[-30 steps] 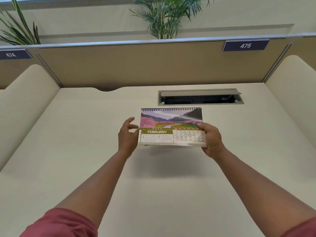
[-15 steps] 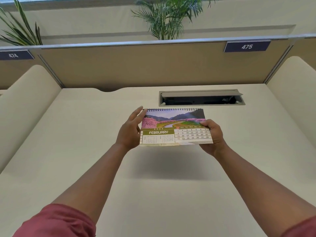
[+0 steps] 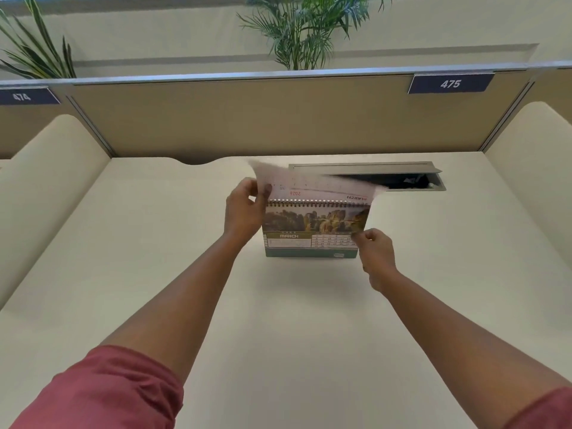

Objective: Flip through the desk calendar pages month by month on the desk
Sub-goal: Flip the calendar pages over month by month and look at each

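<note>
- Head view, nearest first: my two forearms reach forward out of rolled dark-red sleeves over the plain cream counter.
- My right hand sits at the lower right corner of the spiral-bound desk calendar with the green base. Its fingers look pinched together on that corner, steadying it, though the contact itself is small in frame.
- That calendar stands at mid-counter, its front page showing a rocky landscape photo above the word MARCH and a date grid.
- My left hand is up at the top left of the wire binding, fingers clamped on the edge of the loose white calendar page. This leaf is raised above the coils and blurred, its back showing upside-down print.
- I judge the step in hand to be a page flip midway over the spiral, early in the year.
- Next move, as I read it: carry the leaf over the binding until it drops behind the stand, let go, then bring the left fingers to the March page while the right hand braces the base.
- Just beyond lies a grey recessed cable hatch, then the tan partition with a navy plate reading 475, and green palm fronds above.
</note>
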